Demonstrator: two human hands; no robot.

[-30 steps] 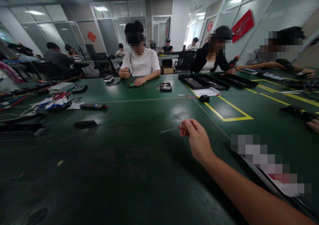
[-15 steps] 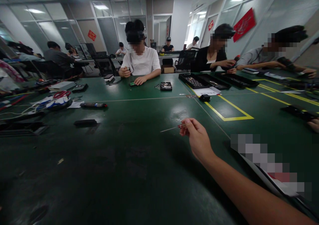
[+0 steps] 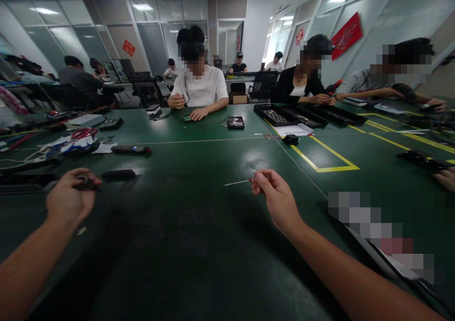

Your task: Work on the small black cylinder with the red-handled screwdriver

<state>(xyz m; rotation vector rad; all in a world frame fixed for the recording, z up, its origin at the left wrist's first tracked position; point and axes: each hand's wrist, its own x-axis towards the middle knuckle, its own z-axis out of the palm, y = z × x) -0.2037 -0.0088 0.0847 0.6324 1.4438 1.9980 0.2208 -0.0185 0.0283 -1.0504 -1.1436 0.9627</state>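
My right hand (image 3: pixel 277 199) pinches a thin screwdriver (image 3: pixel 241 182), red at the grip, silver shaft level. My left hand (image 3: pixel 67 199) clenches something small, dark, mostly hidden.

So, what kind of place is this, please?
Probably an electronics assembly workshop: one long green work table with yellow tape lines, black parts trays, seated workers, and the right hand holding a thin red-handled screwdriver.

Dark green table (image 3: pixel 199 245), yellow tape rectangle (image 3: pixel 322 160), black trays (image 3: pixel 284 115), red scissors (image 3: pixel 83 133), dark marker (image 3: pixel 131 149)
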